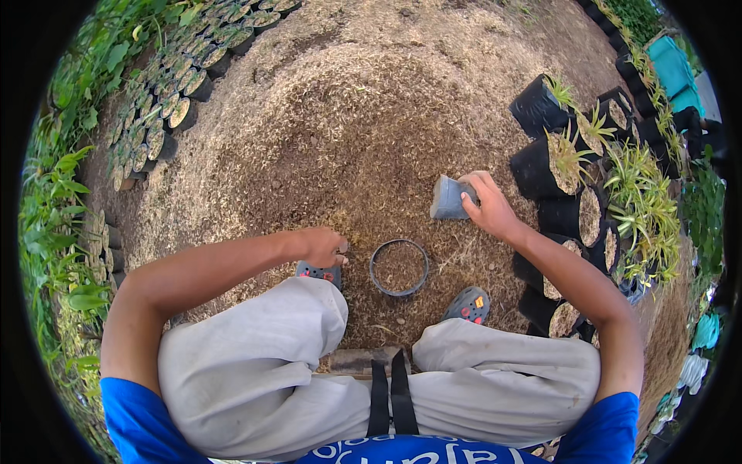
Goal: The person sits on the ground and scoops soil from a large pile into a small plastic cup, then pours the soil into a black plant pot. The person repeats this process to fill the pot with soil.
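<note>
My right hand grips a grey plastic cup by its right end. The cup lies tipped on its side just over the husk-and-soil mix, its wide end toward the left. My left hand hangs above my left clog, fingers curled; their inner side is hidden, so I cannot tell if anything is in them. Between my feet stands a round black pot, filled with brown mix to just below the rim. It is apart from both hands.
Black grow bags, some with spiky plants, crowd the right side. Small filled pots stand in rows at upper left, beside green foliage. My grey clogs flank the pot. A wooden board lies below me.
</note>
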Demonstrator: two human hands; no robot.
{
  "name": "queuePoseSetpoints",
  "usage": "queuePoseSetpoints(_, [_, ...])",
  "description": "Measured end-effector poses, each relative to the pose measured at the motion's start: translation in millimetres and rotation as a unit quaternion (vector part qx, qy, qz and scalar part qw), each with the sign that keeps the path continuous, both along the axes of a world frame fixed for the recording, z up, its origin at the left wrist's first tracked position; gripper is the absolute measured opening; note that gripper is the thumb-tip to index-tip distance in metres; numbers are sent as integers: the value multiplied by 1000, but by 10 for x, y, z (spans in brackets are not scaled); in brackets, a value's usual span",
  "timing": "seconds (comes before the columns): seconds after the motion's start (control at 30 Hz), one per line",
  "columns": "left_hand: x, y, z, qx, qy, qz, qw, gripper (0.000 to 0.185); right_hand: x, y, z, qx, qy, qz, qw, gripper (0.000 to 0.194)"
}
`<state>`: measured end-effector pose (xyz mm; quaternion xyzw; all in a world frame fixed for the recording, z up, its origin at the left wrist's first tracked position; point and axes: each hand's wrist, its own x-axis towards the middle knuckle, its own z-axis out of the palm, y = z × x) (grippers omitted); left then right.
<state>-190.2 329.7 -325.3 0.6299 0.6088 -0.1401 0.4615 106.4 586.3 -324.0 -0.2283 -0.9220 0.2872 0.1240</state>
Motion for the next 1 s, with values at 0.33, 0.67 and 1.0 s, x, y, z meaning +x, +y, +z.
queuePoseSetpoints(0.33, [-1, 18, -19, -2, -12, 4, 1000, 46, -41, -198, 41, 151, -116, 74, 979, 56])
queuePoseSetpoints(0.67, [-17, -30, -49, -20, 2, 8, 1000, 47, -233, -324, 234, 157, -295, 119, 935, 76])
queuePoseSetpoints(1.0, [-34, -3, -24, -12, -13, 13, 1000, 47, -744, 103, 237, -94, -272, -18, 958, 62])
